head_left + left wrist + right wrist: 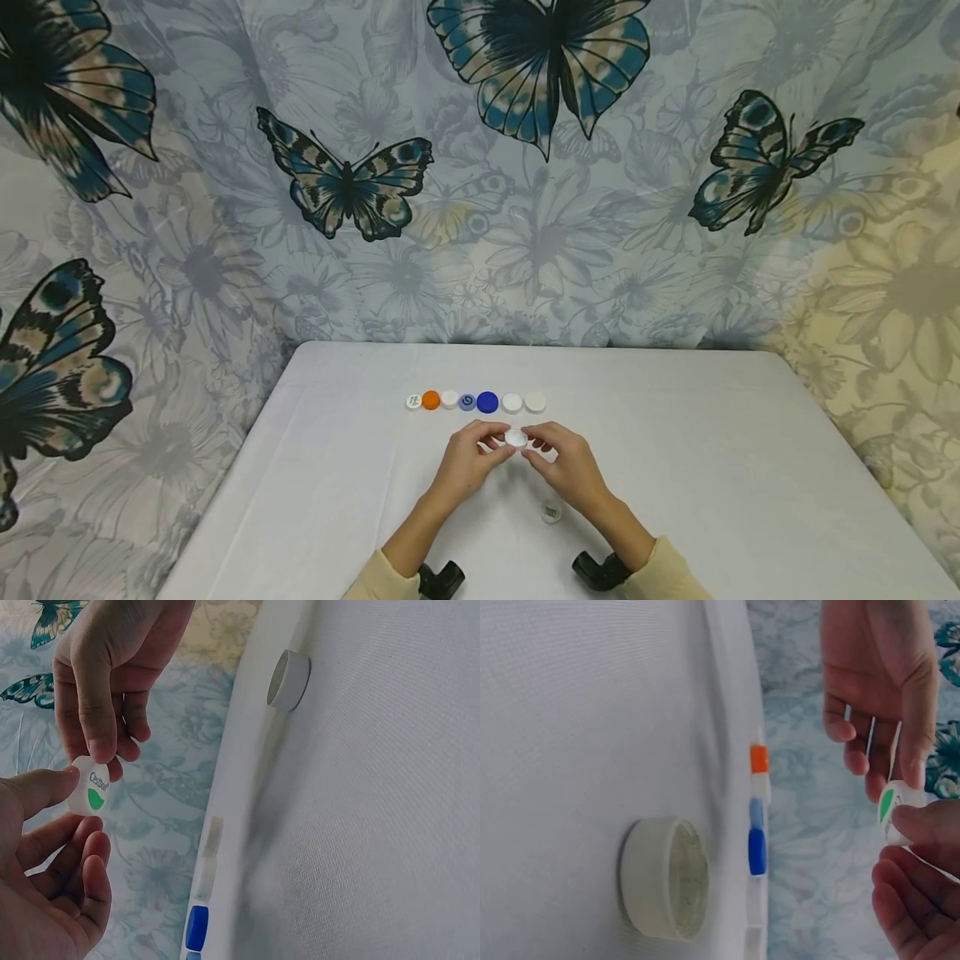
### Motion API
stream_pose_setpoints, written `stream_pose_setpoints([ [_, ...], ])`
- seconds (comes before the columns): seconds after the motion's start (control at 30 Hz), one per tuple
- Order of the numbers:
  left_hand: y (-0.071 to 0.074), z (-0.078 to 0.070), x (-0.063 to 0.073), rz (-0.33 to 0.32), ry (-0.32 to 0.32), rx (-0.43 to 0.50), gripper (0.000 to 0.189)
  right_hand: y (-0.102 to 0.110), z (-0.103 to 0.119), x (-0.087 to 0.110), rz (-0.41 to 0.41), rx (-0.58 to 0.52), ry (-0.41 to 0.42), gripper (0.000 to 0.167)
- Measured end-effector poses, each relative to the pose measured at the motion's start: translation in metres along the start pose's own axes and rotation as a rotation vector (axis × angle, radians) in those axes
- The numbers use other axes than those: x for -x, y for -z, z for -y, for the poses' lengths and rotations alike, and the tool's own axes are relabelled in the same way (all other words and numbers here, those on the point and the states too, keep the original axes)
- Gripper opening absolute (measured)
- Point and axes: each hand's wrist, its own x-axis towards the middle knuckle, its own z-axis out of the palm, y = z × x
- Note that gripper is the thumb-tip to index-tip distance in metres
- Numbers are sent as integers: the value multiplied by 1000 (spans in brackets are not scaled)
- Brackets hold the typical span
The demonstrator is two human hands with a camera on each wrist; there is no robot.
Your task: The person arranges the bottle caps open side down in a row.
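In the head view, a white bottle cap (516,437) is held above the table between my left hand (463,462) and my right hand (572,467). Thumb and fingers of each hand pinch its edge from opposite sides. Green printing and lettering show on the cap's top (91,787) in the left wrist view. Just beyond the hands, several bottle caps lie in a row, among them an orange cap (431,400) and a dark blue cap (487,402). Another whitish cap (664,877) lies hollow side up on the table, near my right wrist.
A white cloth covers the table (337,483). Behind it hangs a backdrop (540,250) with butterflies and flowers. Black devices (600,572) are fixed at both wrists. The row's right end has a cream cap (535,402).
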Motion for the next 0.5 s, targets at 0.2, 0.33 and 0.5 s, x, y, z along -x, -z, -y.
stream_pose_setpoints([
  [0.2,0,-1,0,-26,12,-5,28,-1,0,1,-40,0,34,23],
  [0.33,-1,-2,2,-34,16,-5,28,-2,0,2,-53,-18,26,20],
  [0.5,-2,-2,5,-29,37,4,26,-3,2,4,-51,-48,-10,15],
])
